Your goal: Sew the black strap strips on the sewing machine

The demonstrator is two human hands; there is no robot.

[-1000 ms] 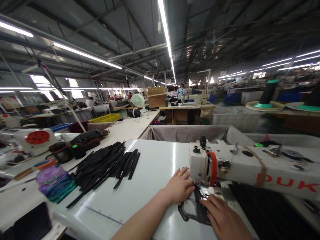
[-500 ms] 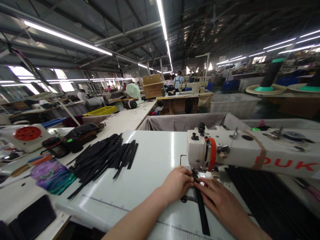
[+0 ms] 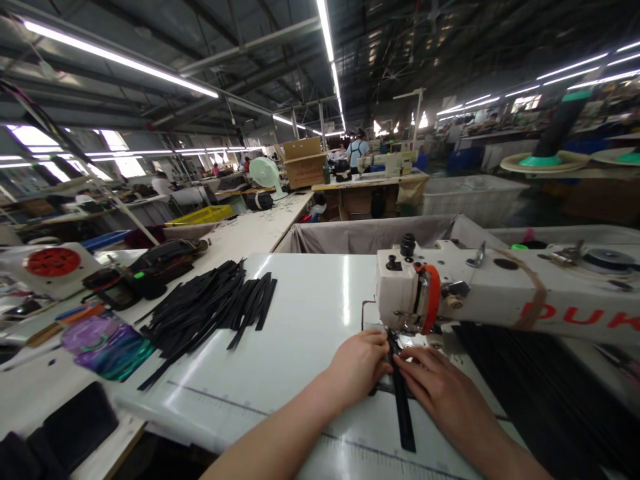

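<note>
A narrow black strip (image 3: 404, 413) lies lengthwise on a pale, glossy worktop (image 3: 305, 320), its far end near the needle area of a white sewing machine (image 3: 480, 290) and its near end running loose toward the viewer. It looks light and soft, like flat webbing or folded fabric—likely to bend or skew sideways rather than break, and apt to slide on the smooth surface. The best hold would be light fingertips along both long edges, just on the near side of the needle area, keeping clear of the needle itself.

Part of a dark-edged flat piece (image 3: 385, 385) shows beneath the strip; it seems thin, perhaps a little stiffer, though the hands hide most of it.

The strip passes between the two hands. The left hand (image 3: 357, 367) is curled narrow, thumb close to its fingers, at the strip's left edge. The right hand (image 3: 440, 383) reaches in from the other side, fingers extended and close together, their tips at the right edge. Whether either one pinches the strip or only presses on it cannot be told. A heap of similar black strips (image 3: 200, 307) lies well apart, beyond the left forearm.
</note>
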